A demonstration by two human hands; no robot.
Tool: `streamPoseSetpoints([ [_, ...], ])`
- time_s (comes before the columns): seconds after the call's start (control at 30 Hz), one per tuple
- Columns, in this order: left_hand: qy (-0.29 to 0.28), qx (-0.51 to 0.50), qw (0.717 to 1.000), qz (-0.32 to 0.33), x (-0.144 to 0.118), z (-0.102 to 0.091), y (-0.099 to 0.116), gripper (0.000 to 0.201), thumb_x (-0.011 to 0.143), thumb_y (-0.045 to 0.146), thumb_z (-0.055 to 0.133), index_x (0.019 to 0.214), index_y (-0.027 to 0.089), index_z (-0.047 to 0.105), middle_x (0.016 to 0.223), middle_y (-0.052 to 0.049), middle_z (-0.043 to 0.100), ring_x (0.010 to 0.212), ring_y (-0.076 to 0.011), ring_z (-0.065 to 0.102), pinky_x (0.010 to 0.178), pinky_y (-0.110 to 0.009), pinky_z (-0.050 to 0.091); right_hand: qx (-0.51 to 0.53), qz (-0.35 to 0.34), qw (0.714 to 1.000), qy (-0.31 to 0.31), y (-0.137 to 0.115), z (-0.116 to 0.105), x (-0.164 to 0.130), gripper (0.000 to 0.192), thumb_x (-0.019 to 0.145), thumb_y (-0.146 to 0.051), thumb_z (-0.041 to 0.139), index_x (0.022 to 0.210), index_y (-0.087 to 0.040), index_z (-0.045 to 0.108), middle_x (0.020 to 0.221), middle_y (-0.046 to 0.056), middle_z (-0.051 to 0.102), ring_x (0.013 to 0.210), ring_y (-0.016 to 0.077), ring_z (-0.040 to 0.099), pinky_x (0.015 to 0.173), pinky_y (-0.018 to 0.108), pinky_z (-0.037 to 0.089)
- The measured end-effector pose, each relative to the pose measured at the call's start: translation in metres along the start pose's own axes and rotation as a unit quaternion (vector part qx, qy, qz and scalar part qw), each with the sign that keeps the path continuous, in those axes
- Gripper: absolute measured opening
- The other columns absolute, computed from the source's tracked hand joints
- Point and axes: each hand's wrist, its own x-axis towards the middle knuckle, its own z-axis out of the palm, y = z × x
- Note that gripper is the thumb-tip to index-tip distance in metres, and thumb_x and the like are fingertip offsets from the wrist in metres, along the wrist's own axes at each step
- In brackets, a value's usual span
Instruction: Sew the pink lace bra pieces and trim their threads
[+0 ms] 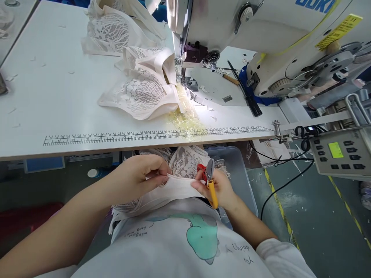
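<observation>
Below the table edge, my left hand (153, 173) pinches the edge of a cream lace bra (179, 188) between thumb and fingers. My right hand (218, 189) grips the same fabric edge further right, so a short stretch of it runs between both hands. Small thread snips (211, 184) with red and yellow-orange handles also sit in my right hand, blades pointing up and away from the cloth. Lace parts of the bra hang over my lap, partly hidden by my left arm. More lace pieces (189, 160) lie just beyond my hands.
Two cream lace bras (145, 92) (111, 29) rest on the white sewing table (58, 88), one reaching under the sewing machine (220, 23). A printed ruler (156, 134) lines the table edge. A grey bin (246, 185) stands below; a control panel (342, 152) hangs at right.
</observation>
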Motion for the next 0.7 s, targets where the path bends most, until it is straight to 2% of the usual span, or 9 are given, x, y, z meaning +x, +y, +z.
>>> streamPoseSetpoints([
  [0.2, 0.015, -0.011, 1.000, -0.016, -0.002, -0.002, 0.001, 0.018, 0.083, 0.032, 0.050, 0.071, 0.020, 0.056, 0.070, -0.001, 0.067, 0.070, -0.0165, 0.064, 0.052, -0.021, 0.046, 0.014, -0.014, 0.999, -0.033, -0.004, -0.009, 0.003, 0.014, 0.078, -0.030, 0.067, 0.076, -0.018, 0.059, 0.064, -0.001, 0.058, 0.056, 0.0118, 0.053, 0.054, 0.022, 0.044],
  [0.3, 0.026, -0.011, 1.000, -0.013, -0.001, -0.002, 0.002, 0.018, 0.081, 0.031, 0.051, 0.068, 0.020, 0.055, 0.070, -0.001, 0.066, 0.066, -0.0151, 0.063, 0.050, -0.020, 0.044, 0.021, 0.003, 0.998, -0.057, -0.004, -0.010, 0.003, 0.011, 0.079, -0.025, 0.064, 0.074, -0.018, 0.057, 0.066, 0.000, 0.058, 0.061, 0.0129, 0.055, 0.058, 0.023, 0.045],
  [0.47, 0.064, 0.002, 0.998, 0.016, -0.002, -0.001, 0.007, 0.013, 0.080, 0.023, 0.053, 0.067, 0.020, 0.053, 0.070, 0.002, 0.065, 0.062, -0.0103, 0.060, 0.052, -0.016, 0.045, 0.111, 0.008, 0.992, -0.053, -0.006, -0.001, 0.004, 0.010, 0.081, -0.022, 0.058, 0.075, -0.019, 0.052, 0.084, 0.006, 0.063, 0.080, 0.0177, 0.061, 0.074, 0.030, 0.049],
  [0.6, 0.107, 0.057, 0.991, 0.050, -0.006, -0.002, 0.010, 0.006, 0.082, 0.019, 0.052, 0.082, 0.021, 0.057, 0.075, 0.002, 0.066, 0.064, -0.0096, 0.061, 0.046, -0.012, 0.042, 0.103, 0.007, 0.994, -0.019, -0.010, 0.007, 0.003, 0.012, 0.081, -0.024, 0.053, 0.072, -0.019, 0.047, 0.073, 0.002, 0.056, 0.066, 0.0146, 0.054, 0.063, 0.027, 0.046],
  [0.7, 0.139, 0.192, 0.966, 0.101, -0.007, -0.003, 0.012, 0.013, 0.085, 0.019, 0.049, 0.090, 0.020, 0.061, 0.084, -0.001, 0.069, 0.073, -0.0128, 0.064, 0.054, -0.017, 0.049, 0.038, 0.007, 0.999, 0.003, -0.011, 0.011, 0.002, 0.013, 0.081, -0.026, 0.053, 0.072, -0.019, 0.047, 0.065, -0.001, 0.050, 0.057, 0.0125, 0.047, 0.055, 0.025, 0.041],
])
